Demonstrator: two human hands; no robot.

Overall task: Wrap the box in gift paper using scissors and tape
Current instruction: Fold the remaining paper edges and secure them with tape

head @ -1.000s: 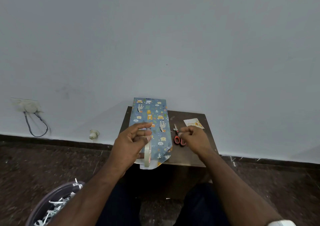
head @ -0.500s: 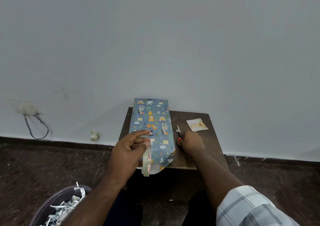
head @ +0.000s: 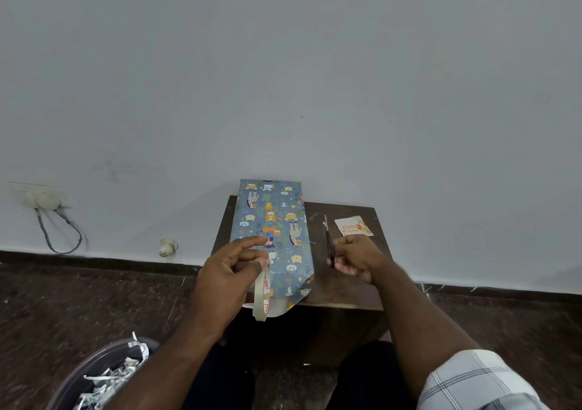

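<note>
At the far left a socket (head: 41,197) with a looped cable (head: 63,236) sits on the wall, and a bin (head: 104,375) of shredded paper fills the bottom-left corner of the view, more of it showing than half a second ago.

The left hand (head: 230,271) hovers over the front-left corner of the table (head: 346,290). Its grip pinches the roll of tape (head: 262,296) between thumb and fingertips, with the index finger stretched forward above the wrapping; the roll hangs on edge below the hand, much as it did before.

The box (head: 272,236), covered in blue gift paper with animal prints, lies lengthwise along the table's left side, its far end against the wall and its near end reaching the front edge, where a loose flap of paper sticks out past the edge.

To its right, the right hand (head: 356,258) has changed most: earlier it lay low over the scissors (head: 329,242) on the table, and now it is raised, fist curled round the handles, with the blades pointing away toward the wall. The forearm runs back to a checked sleeve (head: 472,381).

Near the table's back-right corner lies a small birthday card (head: 354,227), just beyond the right hand.
</note>
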